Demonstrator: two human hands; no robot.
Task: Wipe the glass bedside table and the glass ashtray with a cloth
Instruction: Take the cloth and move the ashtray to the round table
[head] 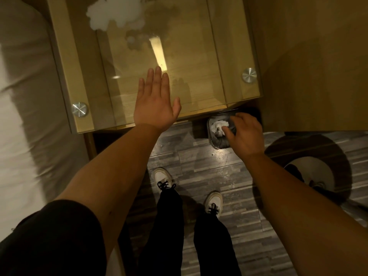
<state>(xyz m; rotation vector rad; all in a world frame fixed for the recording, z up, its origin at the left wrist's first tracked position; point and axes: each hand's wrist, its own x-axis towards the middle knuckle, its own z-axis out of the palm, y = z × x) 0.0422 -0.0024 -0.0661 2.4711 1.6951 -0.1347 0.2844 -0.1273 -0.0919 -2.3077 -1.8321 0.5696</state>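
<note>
Currently the glass-topped wooden bedside desk (pixel 179 56) sits between the white bed (pixel 23 116) and a tan wall. Left hand (pixel 155 102) lies flat over its near edge, fingers (pixel 157 76) straight and slightly spread, holding nothing, arm extended forward. Right hand (pixel 245 134) hangs lower, over a small dark-lined waste bin (pixel 215 142) on the grey plank floor (pixel 189 160) just below the desk's front right corner; its fingers curl down and seem to pinch white crumpled paper (pixel 219 125) in the bin.
</note>
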